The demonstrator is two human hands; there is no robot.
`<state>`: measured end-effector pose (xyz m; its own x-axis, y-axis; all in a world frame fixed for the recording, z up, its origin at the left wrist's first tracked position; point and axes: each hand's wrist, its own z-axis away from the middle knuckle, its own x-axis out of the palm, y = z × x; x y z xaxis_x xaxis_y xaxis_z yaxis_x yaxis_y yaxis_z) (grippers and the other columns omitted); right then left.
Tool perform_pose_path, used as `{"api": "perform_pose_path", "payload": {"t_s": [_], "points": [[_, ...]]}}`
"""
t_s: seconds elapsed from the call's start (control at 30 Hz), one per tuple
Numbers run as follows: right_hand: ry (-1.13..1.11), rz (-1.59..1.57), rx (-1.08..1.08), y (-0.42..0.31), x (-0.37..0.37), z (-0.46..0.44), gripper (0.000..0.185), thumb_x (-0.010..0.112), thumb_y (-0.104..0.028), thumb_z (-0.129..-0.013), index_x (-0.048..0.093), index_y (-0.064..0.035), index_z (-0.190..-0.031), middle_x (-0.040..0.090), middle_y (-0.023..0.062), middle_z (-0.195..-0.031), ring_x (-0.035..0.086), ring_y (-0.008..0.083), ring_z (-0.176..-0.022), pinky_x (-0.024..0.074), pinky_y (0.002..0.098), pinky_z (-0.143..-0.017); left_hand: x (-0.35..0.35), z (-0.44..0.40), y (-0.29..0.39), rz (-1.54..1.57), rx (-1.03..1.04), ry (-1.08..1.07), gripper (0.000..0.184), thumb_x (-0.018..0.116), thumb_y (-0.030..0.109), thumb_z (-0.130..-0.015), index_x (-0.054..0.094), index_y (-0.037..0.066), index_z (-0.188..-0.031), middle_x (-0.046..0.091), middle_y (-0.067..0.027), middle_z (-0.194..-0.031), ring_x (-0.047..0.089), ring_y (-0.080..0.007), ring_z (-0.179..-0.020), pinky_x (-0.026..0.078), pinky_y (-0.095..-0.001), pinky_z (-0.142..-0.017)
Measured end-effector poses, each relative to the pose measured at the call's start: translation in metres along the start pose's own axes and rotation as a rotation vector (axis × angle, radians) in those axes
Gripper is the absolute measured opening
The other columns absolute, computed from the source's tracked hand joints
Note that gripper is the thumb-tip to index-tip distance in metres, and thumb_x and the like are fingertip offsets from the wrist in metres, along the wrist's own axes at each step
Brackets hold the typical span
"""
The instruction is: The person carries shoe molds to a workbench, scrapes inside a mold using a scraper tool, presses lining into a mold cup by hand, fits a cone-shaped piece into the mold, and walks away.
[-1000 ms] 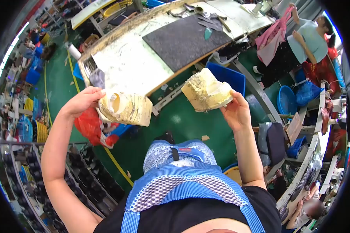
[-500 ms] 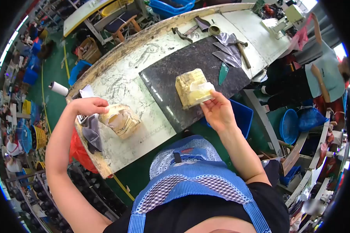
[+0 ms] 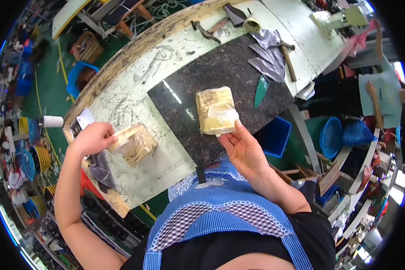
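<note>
My left hand (image 3: 96,138) grips the edge of a worn yellowish block (image 3: 136,143) with a hollow in it, over the white tabletop (image 3: 135,85). My right hand (image 3: 240,148) pinches the near edge of a second yellowish block (image 3: 215,105), which has a pale translucent patch on its lower part. This block is over the dark stone slab (image 3: 184,81); whether it touches the slab I cannot tell. The fingertips under both blocks are partly hidden.
Beyond the slab's middle lie a hammer (image 3: 288,60), grey sheet pieces (image 3: 267,58), a green-handled tool (image 3: 260,90) and a tape roll (image 3: 252,24). Another hammer (image 3: 205,32) is farther left. A blue bin (image 3: 276,136) stands below the right edge. A person (image 3: 380,96) is at the right.
Both hands have moved forward with their blocks, from over the floor and table edge to over the tabletop and slab. The view has shifted, and the table now fills more of it.
</note>
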<state>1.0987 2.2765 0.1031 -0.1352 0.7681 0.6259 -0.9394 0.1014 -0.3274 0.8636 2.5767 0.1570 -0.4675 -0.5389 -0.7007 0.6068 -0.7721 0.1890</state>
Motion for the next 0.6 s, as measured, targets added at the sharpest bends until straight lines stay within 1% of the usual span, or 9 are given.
{"api": "perform_pose_path", "payload": {"t_s": [0.07, 0.1, 0.13, 0.2, 0.27, 0.33, 0.37, 0.47, 0.6], "points": [[0.021, -0.127, 0.031, 0.006, -0.004, -0.004, 0.043, 0.057, -0.028, -0.095, 0.049, 0.0042, -0.121, 0.056, 0.0168, -0.116, 0.055, 0.0266, -0.114, 0.0513, 0.0289, -0.096, -0.008, 0.007, 0.005, 0.349, -0.146, 0.035, 0.042, 0.069, 0.02, -0.077, 0.053, 0.004, -0.113, 0.069, -0.018, -0.082, 0.066, -0.0308, -0.077, 0.05, -0.0408, -0.068], [0.025, -0.247, 0.07, 0.008, -0.007, -0.004, 0.044, 0.057, -0.029, -0.094, 0.05, 0.0056, -0.12, 0.055, 0.0194, -0.118, 0.054, 0.0293, -0.115, 0.0521, 0.0285, -0.095, -0.008, 0.006, 0.004, 0.34, -0.196, -0.004, 0.055, 0.072, 0.019, -0.076, 0.044, 0.006, -0.121, 0.07, -0.0173, -0.092, 0.067, -0.0285, -0.082, 0.05, -0.0384, -0.071], [0.036, -0.25, 0.063, 0.008, -0.011, -0.004, 0.044, 0.057, -0.029, -0.094, 0.05, 0.0056, -0.12, 0.055, 0.0194, -0.118, 0.054, 0.0293, -0.115, 0.0521, 0.0285, -0.095, -0.003, 0.004, 0.003, 0.34, -0.185, -0.011, 0.055, 0.072, 0.019, -0.076, 0.044, 0.006, -0.121, 0.07, -0.0173, -0.092, 0.067, -0.0285, -0.082, 0.05, -0.0384, -0.071], [-0.06, -0.436, 0.201, 0.009, -0.017, 0.004, 0.043, 0.057, -0.03, -0.094, 0.052, 0.0071, -0.116, 0.053, 0.0225, -0.124, 0.053, 0.0333, -0.117, 0.0512, 0.0323, -0.097, 0.007, 0.01, 0.005, 0.238, -0.06, 0.262, 0.056, 0.073, 0.023, -0.077, 0.045, 0.004, -0.121, 0.069, -0.0161, -0.098, 0.066, -0.0297, -0.089, 0.049, -0.0359, -0.075], [-0.025, -0.424, 0.207, 0.004, -0.038, 0.008, 0.038, 0.058, -0.029, -0.093, 0.055, 0.0042, -0.112, 0.054, 0.0223, -0.125, 0.054, 0.0322, -0.116, 0.053, 0.0344, -0.092, 0.016, 0.014, 0.014, 0.297, -0.133, 0.329, 0.052, 0.072, 0.022, -0.08, 0.047, 0.003, -0.121, 0.067, -0.0144, -0.106, 0.064, -0.0294, -0.095, 0.048, -0.0356, -0.08], [0.013, 0.213, -0.081, -0.015, -0.089, 0.001, 0.03, 0.06, -0.028, -0.092, 0.057, -0.0014, -0.105, 0.061, 0.0178, -0.112, 0.059, 0.0269, -0.108, 0.0536, 0.0337, -0.086, 0.034, 0.017, 0.02, 0.35, -0.028, 0.877, 0.042, 0.069, 0.017, -0.082, 0.053, 0.003, -0.118, 0.066, -0.0128, -0.109, 0.062, -0.0262, -0.098, 0.047, -0.0359, -0.082], [0.147, 0.485, -0.296, -0.035, -0.097, -0.003, 0.027, 0.062, -0.028, -0.091, 0.058, -0.0034, -0.102, 0.063, 0.0145, -0.104, 0.061, 0.0245, -0.101, 0.0533, 0.0328, -0.081, 0.032, 0.026, 0.042, 0.416, -0.051, 0.919, 0.032, 0.066, 0.013, -0.084, 0.058, 0.002, -0.113, 0.064, -0.0101, -0.111, 0.06, -0.0223, -0.097, 0.045, -0.0345, -0.084], [0.439, 1.288, -0.771, -0.101, -0.127, -0.053, 0.037, 0.067, -0.034, -0.086, 0.055, -0.0021, -0.099, 0.061, 0.0095, -0.086, 0.064, 0.0208, -0.082, 0.0511, 0.0331, -0.071, 0.066, 0.02, 0.104, 0.957, 0.129, 0.757, 0.012, 0.065, 0.013, -0.085, 0.063, 0.004, -0.093, 0.064, -0.0041, -0.091, 0.058, -0.0119, -0.084, 0.045, -0.0269, -0.079], [0.591, 1.95, -0.694, -0.125, -0.094, -0.119, 0.058, 0.074, -0.051, -0.074, 0.053, -0.0014, -0.096, 0.062, 0.0178, -0.09, 0.064, 0.0353, -0.082, 0.0506, 0.0432, -0.071, 0.108, -0.032, 0.198, 1.19, 0.285, 0.525, 0.017, 0.066, 0.016, -0.087, 0.059, 0.003, -0.078, 0.064, -0.0046, -0.083, 0.058, -0.0105, -0.079, 0.044, -0.0242, -0.073]]}}
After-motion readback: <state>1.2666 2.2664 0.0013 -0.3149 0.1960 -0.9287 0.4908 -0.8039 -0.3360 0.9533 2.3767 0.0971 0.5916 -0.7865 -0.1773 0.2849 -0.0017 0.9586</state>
